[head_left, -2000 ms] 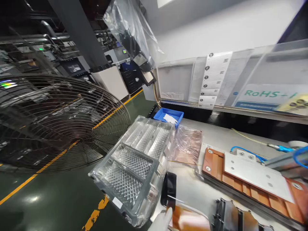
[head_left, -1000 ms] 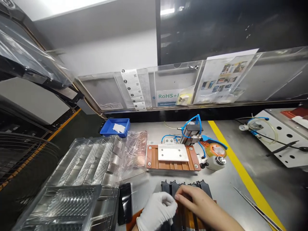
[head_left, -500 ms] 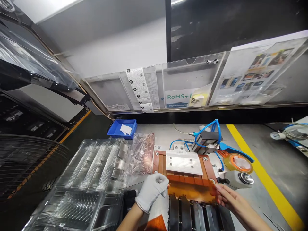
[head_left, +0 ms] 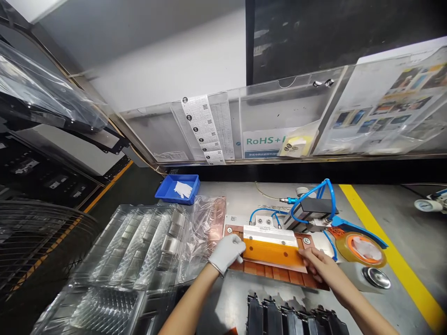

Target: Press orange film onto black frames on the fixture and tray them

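Note:
A translucent amber film strip [head_left: 274,253] is stretched between my two hands, over the front of a white metal plate [head_left: 268,234] on the copper-brown fixture [head_left: 258,270]. My left hand [head_left: 228,252], in a white glove, pinches the strip's left end. Bare-fingered, my right hand [head_left: 316,263] grips its right end. Two round holes in the plate show through the film. Whether the film touches the plate, I cannot tell. In front of the fixture stand several black parts [head_left: 289,316] in a row.
Clear plastic trays [head_left: 139,246] and a plastic-wrapped copper-coloured bundle [head_left: 209,223] lie to the left. A blue bin [head_left: 174,186] holds a white glove. Blue air hoses [head_left: 328,190], a roll of tape [head_left: 365,249] and a metal-topped dispenser bottle [head_left: 370,278] are at the right.
Both hands have moved forward and up with the amber film, from above the black parts to the white plate. The film now lies flatter to view across the plate.

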Available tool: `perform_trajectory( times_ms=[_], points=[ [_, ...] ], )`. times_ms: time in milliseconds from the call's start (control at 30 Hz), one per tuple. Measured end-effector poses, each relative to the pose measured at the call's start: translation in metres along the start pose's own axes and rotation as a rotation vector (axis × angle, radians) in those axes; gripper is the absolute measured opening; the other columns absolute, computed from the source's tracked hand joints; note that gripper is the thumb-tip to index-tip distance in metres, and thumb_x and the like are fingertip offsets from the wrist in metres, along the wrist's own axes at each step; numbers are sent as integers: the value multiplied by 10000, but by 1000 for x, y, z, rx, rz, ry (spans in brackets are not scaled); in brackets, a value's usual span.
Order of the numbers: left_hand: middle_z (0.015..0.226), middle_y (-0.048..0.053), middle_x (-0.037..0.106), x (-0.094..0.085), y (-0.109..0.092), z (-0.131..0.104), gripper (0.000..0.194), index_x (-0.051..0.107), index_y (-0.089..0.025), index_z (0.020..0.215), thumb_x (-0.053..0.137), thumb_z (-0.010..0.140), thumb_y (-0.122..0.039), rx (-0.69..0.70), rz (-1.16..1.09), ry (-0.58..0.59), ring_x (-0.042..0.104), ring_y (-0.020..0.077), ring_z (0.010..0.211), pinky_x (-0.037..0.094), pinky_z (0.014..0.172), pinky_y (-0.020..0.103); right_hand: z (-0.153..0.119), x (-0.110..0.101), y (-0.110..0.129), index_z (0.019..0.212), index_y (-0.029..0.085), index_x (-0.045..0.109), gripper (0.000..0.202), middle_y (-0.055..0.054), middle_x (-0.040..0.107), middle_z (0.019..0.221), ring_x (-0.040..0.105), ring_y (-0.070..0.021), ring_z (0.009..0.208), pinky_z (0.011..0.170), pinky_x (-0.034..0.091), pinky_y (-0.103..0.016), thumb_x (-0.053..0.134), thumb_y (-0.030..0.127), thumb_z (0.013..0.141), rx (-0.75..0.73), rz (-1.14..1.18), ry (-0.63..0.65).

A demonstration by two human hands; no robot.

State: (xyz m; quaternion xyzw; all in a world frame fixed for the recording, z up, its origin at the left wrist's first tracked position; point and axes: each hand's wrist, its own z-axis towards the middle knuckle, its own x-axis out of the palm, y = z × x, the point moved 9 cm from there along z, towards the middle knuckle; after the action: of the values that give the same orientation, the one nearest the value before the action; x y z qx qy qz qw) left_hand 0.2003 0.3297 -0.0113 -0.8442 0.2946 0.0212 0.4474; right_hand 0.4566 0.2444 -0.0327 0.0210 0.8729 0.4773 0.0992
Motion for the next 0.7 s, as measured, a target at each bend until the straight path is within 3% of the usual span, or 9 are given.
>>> perform_trajectory(
  times_ms=[300, 567, 700],
  points=[
    [473, -104, 485, -6, -5, 5, 237, 480, -200, 684, 616, 862, -278, -76, 67, -54, 450, 86, 418, 364, 490, 231, 18, -6, -7, 631, 241, 435, 443, 77, 372, 443, 272, -83, 372, 406, 204, -222, 546, 668, 659, 38, -37, -54],
    [418, -111, 468, -6, -3, 7, 239, 473, -204, 657, 625, 836, -248, -60, 71, -75, 466, 93, 407, 364, 487, 229, 25, -8, -7, 616, 239, 430, 431, 71, 374, 434, 292, -85, 374, 412, 220, -222, 527, 656, 669, 33, -86, -68],
    [412, -112, 479, -8, -1, 9, 226, 474, -201, 662, 639, 817, -201, -32, 39, -94, 455, 83, 394, 352, 471, 215, 26, -11, 0, 605, 241, 427, 441, 45, 448, 472, 360, -96, 402, 419, 245, -229, 533, 669, 628, 23, -159, -62]
  ],
)
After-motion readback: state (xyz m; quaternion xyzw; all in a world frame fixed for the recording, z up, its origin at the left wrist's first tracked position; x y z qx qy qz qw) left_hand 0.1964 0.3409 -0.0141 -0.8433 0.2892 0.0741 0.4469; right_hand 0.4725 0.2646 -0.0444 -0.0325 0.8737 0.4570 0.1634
